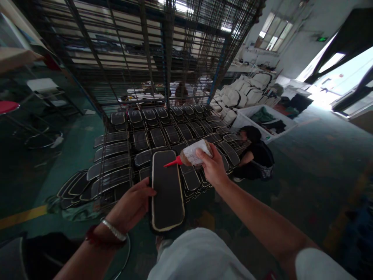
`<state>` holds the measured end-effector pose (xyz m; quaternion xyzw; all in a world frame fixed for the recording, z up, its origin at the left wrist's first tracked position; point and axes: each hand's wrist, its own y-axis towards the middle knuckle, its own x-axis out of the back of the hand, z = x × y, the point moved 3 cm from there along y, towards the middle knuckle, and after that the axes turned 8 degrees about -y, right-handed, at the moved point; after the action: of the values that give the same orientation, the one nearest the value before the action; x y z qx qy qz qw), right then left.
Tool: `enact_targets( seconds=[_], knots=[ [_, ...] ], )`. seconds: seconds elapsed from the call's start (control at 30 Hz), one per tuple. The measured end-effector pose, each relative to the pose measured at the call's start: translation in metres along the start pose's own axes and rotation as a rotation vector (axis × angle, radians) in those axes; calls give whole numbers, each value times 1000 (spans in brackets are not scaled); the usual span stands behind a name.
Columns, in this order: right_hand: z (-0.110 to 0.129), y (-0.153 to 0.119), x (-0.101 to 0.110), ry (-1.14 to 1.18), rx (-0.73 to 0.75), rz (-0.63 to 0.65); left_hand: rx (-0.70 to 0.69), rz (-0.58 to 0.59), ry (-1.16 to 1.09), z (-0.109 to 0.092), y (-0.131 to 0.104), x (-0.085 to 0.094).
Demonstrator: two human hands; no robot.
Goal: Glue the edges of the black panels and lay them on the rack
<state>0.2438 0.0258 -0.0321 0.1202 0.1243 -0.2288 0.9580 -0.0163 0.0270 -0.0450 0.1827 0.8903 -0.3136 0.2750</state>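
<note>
In my left hand (138, 200) is a long dark panel with rounded corners (167, 194), gripped at its left edge with the thumb on its face. A pale cream line runs round the panel's rim. My right hand (215, 165) is wrapped around a whitish squeeze bottle (194, 153) with a red pointed nozzle. The bottle lies almost level, its tip pointing left over the upper part of the panel. Whether the tip touches the surface, I cannot tell.
Behind the panel stands a tall wire rack (163, 50), with many similar dark panels (157, 137) on its lower shelves. A person (256, 153) crouches at the right near a white bin (241, 116). White bundles (241, 91) are piled behind; a red-topped stool (8, 107) stands left.
</note>
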Motion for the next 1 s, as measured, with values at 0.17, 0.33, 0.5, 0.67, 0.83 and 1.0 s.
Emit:
enact_targets(
  seconds=[0.17, 0.33, 0.5, 0.67, 0.83, 1.0],
  knots=[
    [-4, -19, 8, -119, -3, 203, -12, 6, 31, -2, 3, 6],
    [13, -12, 20, -234, 69, 342, -22, -6, 39, -8, -1, 9],
    [40, 4, 23, -420, 356, 193, -12, 32, 34, -11, -3, 4],
    [16, -20, 14, -140, -70, 297, -36, 43, 28, -14, 5, 9],
    [-20, -46, 20, 448, -691, -32, -86, -21, -33, -15, 8, 30],
    [-34, -61, 44, 656, -680, -300, -126, -214, -107, -11, 9, 77]
  ],
)
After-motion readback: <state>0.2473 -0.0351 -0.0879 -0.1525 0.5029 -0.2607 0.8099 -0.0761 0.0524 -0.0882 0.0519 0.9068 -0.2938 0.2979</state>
